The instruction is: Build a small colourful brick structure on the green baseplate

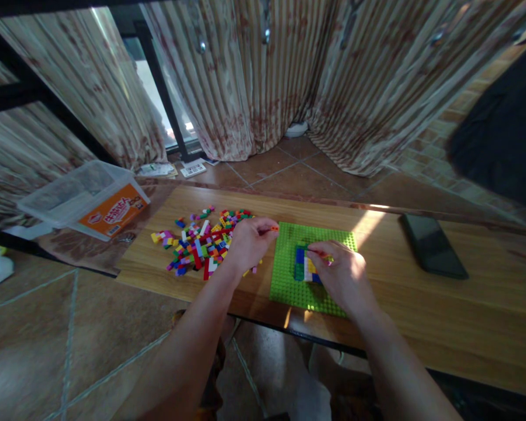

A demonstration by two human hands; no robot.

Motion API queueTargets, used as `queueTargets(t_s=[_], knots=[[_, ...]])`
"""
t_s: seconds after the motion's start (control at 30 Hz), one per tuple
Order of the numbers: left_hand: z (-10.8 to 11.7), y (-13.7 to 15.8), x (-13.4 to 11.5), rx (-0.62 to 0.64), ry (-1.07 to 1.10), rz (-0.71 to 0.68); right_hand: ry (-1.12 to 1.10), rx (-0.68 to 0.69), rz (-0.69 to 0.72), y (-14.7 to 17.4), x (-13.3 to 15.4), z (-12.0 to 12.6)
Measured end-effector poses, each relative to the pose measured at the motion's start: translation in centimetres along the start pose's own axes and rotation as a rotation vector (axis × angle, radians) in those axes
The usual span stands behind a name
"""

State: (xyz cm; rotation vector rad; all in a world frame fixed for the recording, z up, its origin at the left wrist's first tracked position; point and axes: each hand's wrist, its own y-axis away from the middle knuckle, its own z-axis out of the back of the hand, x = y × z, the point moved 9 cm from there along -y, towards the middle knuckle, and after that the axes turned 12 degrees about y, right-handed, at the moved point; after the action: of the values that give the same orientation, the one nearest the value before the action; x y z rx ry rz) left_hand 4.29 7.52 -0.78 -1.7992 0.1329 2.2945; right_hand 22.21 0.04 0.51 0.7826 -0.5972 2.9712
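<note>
My left hand (252, 240) is above the table between the brick pile and the baseplate, thumb and fingertips pinched on a small orange toy brick (274, 228). A green studded baseplate (284, 286) lies flat in front of me. On it is a low group of joined bricks, with blue bricks (300, 255) on its left side and white and yellow ones partly covered by my right hand (339, 269). That hand is closed over the group, its fingertips together at the upper edge. Whatever they pinch is too small and hidden to make out.
Loose multicoloured bricks (201, 245) are heaped on the wooden table (254, 301) at left. A clear plastic box (87, 193) with an orange label stands beyond the table's left end. A dark phone (433, 245) lies at right. Striped curtains (280, 82) hang behind.
</note>
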Motion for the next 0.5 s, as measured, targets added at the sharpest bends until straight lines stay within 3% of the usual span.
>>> queueTargets(t_s=[0.5], knots=[[-0.6,-0.1,-0.8,0.080,-0.347,-0.072,0.038,-0.018,-0.030,-0.2,-0.9,0.3]])
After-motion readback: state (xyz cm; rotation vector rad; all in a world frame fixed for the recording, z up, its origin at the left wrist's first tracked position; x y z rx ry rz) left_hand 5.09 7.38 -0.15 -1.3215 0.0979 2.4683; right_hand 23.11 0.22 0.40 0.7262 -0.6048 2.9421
